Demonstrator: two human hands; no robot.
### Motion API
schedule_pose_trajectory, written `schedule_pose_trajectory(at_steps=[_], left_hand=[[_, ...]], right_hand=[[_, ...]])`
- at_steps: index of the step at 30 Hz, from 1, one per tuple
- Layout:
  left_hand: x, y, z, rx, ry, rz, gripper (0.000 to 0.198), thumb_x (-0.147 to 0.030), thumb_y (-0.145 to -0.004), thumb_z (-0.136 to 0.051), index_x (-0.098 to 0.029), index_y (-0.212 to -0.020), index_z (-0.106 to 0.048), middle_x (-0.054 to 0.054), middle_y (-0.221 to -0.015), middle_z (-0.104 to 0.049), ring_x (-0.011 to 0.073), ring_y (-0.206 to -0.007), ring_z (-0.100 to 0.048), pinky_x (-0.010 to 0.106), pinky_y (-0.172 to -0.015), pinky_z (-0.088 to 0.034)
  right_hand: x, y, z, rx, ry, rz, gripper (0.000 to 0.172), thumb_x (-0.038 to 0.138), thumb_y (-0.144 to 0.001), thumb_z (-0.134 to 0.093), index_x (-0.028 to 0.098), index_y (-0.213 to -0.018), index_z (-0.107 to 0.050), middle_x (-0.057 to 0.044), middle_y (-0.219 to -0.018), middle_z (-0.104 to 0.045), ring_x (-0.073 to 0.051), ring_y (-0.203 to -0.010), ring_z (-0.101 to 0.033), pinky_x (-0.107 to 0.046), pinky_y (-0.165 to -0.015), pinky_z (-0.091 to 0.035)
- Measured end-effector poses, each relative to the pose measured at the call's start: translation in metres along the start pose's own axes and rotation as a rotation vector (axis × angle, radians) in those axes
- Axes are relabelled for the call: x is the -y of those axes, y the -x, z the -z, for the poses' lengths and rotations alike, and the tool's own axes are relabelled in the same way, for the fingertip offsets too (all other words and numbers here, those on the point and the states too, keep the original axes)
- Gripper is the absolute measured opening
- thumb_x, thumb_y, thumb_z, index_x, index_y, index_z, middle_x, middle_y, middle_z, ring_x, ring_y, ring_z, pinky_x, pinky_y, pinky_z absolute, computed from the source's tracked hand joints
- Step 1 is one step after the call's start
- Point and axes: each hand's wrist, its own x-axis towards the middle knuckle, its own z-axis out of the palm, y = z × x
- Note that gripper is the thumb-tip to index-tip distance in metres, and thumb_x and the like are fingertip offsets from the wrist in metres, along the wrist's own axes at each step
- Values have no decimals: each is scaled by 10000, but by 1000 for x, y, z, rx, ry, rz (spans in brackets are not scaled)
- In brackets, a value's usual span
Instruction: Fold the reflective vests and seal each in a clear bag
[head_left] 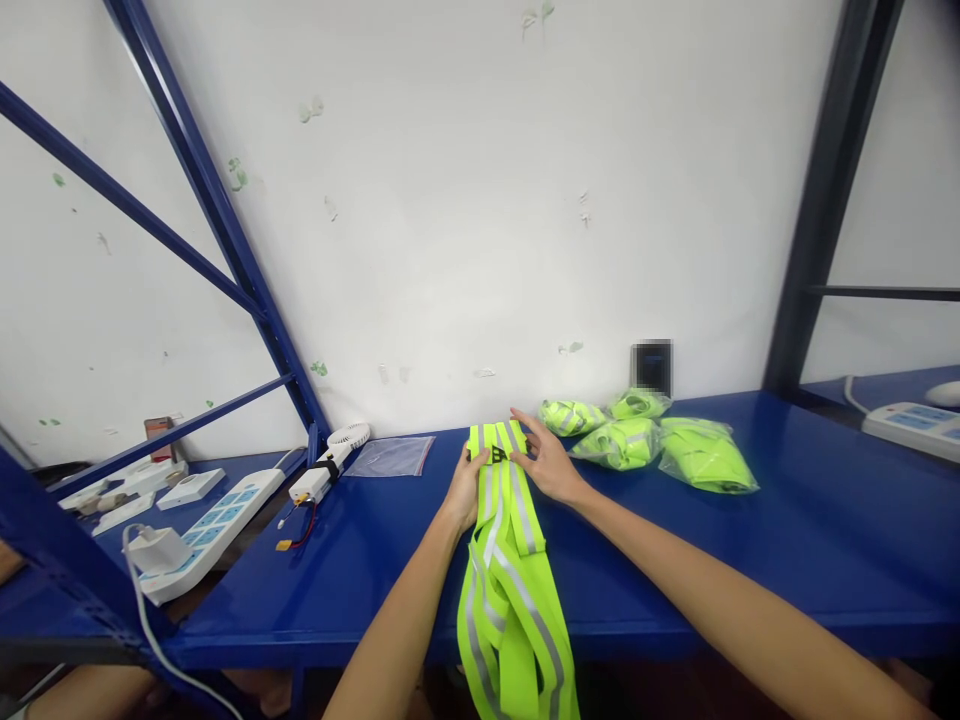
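Note:
Neon yellow-green reflective straps [517, 600] with silver stripes lie over the blue table and hang down past its front edge. A small black buckle [497, 455] shows near their folded top end. My left hand [465, 485] grips the left side of this end, thumb on top by the buckle. On the opposite side, my right hand [553, 462] pinches the strap edge with its thumb, while its index finger points up and away. Parts of the fingers under the straps are hidden.
Several clear bags [619, 442] of similar neon material lie right of my hands. A flat plastic bag [390, 456], a small white fan [349, 436] and a white device with wires [315, 482] are on the left. Beyond a blue frame post [225, 200] lies a power strip [217, 530].

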Motion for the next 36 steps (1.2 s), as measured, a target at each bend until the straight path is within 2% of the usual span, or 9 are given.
schedule_pose_trajectory(at_steps=[3,6,8,11,17,22,25,30,36], left_hand=[[-1,-2,5,15,-6,-87,575,-319,-668,-794,-246,-1159,-503,38,-1010,-696,200,-845,-690,348,-816,-527],[-4,-2,10,19,-47,-144,523,-317,-647,-805,-221,-1080,-528,14,-913,-689,174,-752,-677,314,-755,-525],[-6,-2,12,31,-59,-153,480,-306,-655,-795,-212,-1046,-533,7,-865,-681,167,-724,-668,304,-737,-521],[-5,-3,15,58,-74,-152,417,-282,-676,-767,-212,-1015,-536,2,-853,-675,163,-731,-659,296,-737,-510],[-3,-8,17,-8,-75,-202,378,-160,-605,-725,-209,-940,-556,-39,-798,-638,149,-768,-640,260,-753,-486],[-9,-4,15,-34,-153,-202,368,-182,-611,-709,-205,-961,-598,38,-1192,-634,201,-960,-634,285,-806,-478],[-14,1,13,-14,-221,-253,282,-176,-619,-720,-191,-885,-627,64,-1303,-582,233,-1109,-582,297,-883,-449],[-18,3,14,33,-321,-352,200,-174,-652,-705,-176,-845,-650,97,-1261,-601,256,-1161,-552,310,-912,-432],[-17,-2,19,38,-388,-337,212,-92,-617,-650,-182,-808,-641,77,-1191,-627,238,-1076,-588,293,-855,-450]], right_hand=[[2,0,0,15,-58,-106,804,249,-711,-710,252,-1437,-363,-115,-1344,-501,-190,-961,-642,-353,-863,-524],[2,0,2,196,-153,-317,646,376,-751,-704,233,-1338,-477,-79,-1057,-667,-190,-756,-676,-326,-663,-566],[4,2,2,277,-259,-447,511,483,-810,-628,232,-1246,-542,-61,-927,-697,-174,-638,-667,-282,-546,-546],[6,4,0,236,-392,-562,483,593,-863,-501,211,-1147,-585,-80,-898,-703,-158,-578,-657,-255,-505,-528],[6,4,-4,185,-355,-453,342,480,-837,-617,221,-1058,-652,-48,-897,-710,-151,-648,-659,-240,-573,-524],[6,4,-4,143,-415,-474,359,465,-865,-566,215,-1103,-664,-60,-933,-720,-186,-775,-674,-275,-656,-533],[9,4,-3,165,-498,-522,387,379,-833,-616,236,-1193,-614,-63,-1004,-712,-199,-830,-685,-323,-714,-547],[12,5,-2,174,-522,-530,417,260,-775,-648,216,-1187,-607,-76,-1022,-708,-214,-813,-691,-377,-685,-570],[11,5,-6,98,-517,-533,447,186,-714,-665,195,-1159,-627,-71,-957,-723,-190,-739,-679,-346,-612,-581]])
